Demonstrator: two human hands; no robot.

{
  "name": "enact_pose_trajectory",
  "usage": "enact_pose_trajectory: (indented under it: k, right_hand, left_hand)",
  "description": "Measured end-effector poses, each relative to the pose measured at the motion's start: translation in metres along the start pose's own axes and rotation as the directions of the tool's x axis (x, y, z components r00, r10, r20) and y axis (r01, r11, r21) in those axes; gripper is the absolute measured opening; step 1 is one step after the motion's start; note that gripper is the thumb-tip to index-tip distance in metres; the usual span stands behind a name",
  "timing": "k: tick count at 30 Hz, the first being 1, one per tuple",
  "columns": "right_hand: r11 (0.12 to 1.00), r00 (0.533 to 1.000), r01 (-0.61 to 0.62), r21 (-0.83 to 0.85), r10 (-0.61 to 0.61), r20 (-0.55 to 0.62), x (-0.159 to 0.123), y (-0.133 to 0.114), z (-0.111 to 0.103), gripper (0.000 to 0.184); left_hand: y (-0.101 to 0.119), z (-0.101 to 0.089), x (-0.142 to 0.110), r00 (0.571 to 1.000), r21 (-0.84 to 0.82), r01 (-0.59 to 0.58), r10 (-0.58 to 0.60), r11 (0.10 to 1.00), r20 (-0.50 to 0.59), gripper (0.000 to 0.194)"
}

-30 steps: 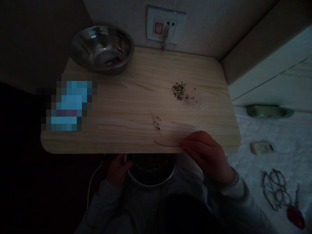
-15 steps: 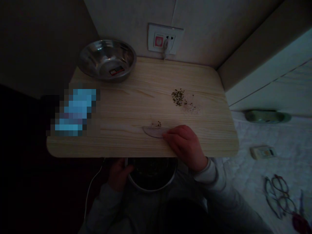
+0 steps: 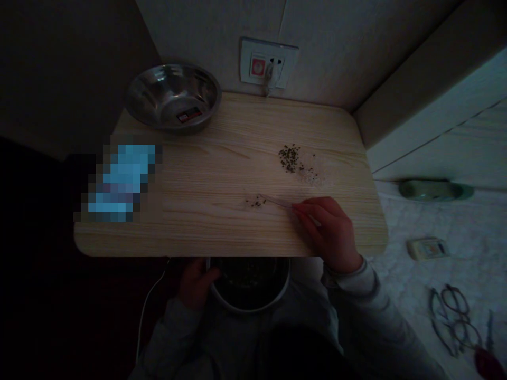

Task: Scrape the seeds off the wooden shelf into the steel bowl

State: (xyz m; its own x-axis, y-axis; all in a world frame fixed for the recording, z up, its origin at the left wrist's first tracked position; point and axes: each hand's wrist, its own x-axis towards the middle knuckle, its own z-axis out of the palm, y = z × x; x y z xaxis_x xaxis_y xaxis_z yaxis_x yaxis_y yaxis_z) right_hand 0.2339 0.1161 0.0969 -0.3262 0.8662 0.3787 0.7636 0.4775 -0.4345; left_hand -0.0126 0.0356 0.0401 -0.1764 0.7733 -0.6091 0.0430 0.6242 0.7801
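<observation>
My right hand (image 3: pixel 332 229) pinches a thin, clear, curved plastic scraper (image 3: pixel 279 202) above the wooden table, close to its front edge. Just past the scraper's tip lie several small dark seeds (image 3: pixel 257 201). Farther back and right is a larger pile of greenish-dark seeds (image 3: pixel 289 158), with paler fine bits (image 3: pixel 313 177) beside it. Below the table edge, my left hand (image 3: pixel 198 283) grips the left rim of a round bowl (image 3: pixel 253 310) at my lap. Its inside is dark with small specks, and the table edge hides its far side.
On the table (image 3: pixel 214 227), a steel basin (image 3: pixel 174 100) stands back left and a blurred, lit screen (image 3: pixel 124 177) lies left. A plug sits in the wall socket (image 3: pixel 269 63). On the bedding at right are a remote (image 3: pixel 428 248), a green object (image 3: pixel 435 189) and coiled cables (image 3: pixel 455 314).
My right hand has moved right with the scraper, which now shows nearly edge-on. The small seeds near it are slightly more spread out. My left hand stays on the bowl.
</observation>
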Motion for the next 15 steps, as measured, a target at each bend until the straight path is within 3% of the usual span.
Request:
enact_pose_trajectory:
  k: [6, 15]
  right_hand:
    - [0.998, 0.995, 0.035, 0.051, -0.039, 0.089, -0.013, -0.013, -0.01, 0.016]
    - [0.981, 0.989, -0.145, 0.129, 0.139, 0.057, -0.019, -0.016, -0.02, 0.012]
  left_hand:
    - [0.002, 0.002, 0.0, 1.0, -0.018, -0.016, 0.016, 1.0, 0.009, 0.022]
    - [0.001, 0.005, -0.001, 1.0, -0.085, -0.011, 0.011, 0.996, -0.003, 0.023]
